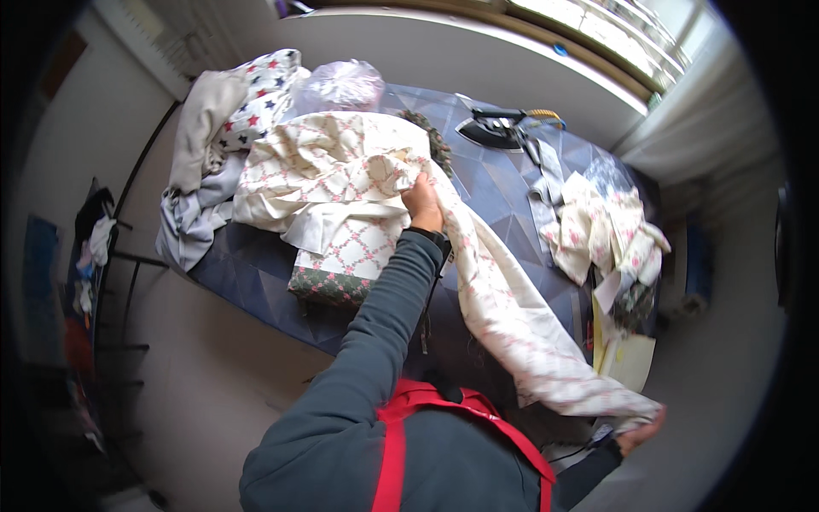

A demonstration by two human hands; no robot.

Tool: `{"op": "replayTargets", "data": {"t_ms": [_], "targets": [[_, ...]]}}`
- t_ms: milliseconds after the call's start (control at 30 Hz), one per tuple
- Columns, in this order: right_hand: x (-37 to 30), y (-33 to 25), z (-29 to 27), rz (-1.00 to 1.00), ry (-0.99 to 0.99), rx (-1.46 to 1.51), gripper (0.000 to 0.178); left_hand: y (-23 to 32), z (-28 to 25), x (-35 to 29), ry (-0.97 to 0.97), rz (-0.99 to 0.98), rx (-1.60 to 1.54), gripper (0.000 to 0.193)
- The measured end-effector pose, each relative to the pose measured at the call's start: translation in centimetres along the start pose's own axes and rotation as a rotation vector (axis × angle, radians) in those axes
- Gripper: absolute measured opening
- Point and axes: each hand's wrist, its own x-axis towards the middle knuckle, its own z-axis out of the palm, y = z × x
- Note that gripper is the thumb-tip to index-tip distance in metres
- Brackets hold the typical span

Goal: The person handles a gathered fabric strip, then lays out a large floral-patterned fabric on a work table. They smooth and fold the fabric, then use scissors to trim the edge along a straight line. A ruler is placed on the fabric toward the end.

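A long length of white fabric (503, 299) with a pink floral trellis print is stretched between my hands, running from the table's middle down past its near right edge. My left hand (422, 205) is closed on its upper part, beside a crumpled heap of the same printed fabric (333, 162). Out to the right, past the table edge, my right hand (640, 433) grips the other end, fingers partly hidden by the cloth. Under the heap, a folded piece with a dark green floral border (333, 286) lies at the table's near edge.
An iron (492, 132) rests at the back of the blue patterned table (490, 183). Scraps of floral cloth (601, 226) pile at the right, near yellowish paper (630, 358). Grey and star-printed cloths (260, 102) and a filled clear plastic bag (341, 85) sit at the far left.
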Motion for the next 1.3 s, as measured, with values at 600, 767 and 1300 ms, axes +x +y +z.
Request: {"op": "replayTargets", "data": {"t_ms": [600, 767, 1300], "targets": [[-0.9, 0.6, 26.2, 0.165, -1.107, -0.677, 0.046, 6.6, -19.6, -10.8, -0.586, 0.659, 1.039, 0.049], [-0.1, -2.7, 20.4, 0.149, -0.712, -0.584, 0.045, 7.3, -19.6, -2.0, -0.112, 1.008, 1.358, 0.119], [1.2, 3.3, 18.9, 0.235, -0.482, -0.441, 0.039, 13.6, -4.8, -9.4, -0.582, 0.764, 0.619, 0.019]]}}
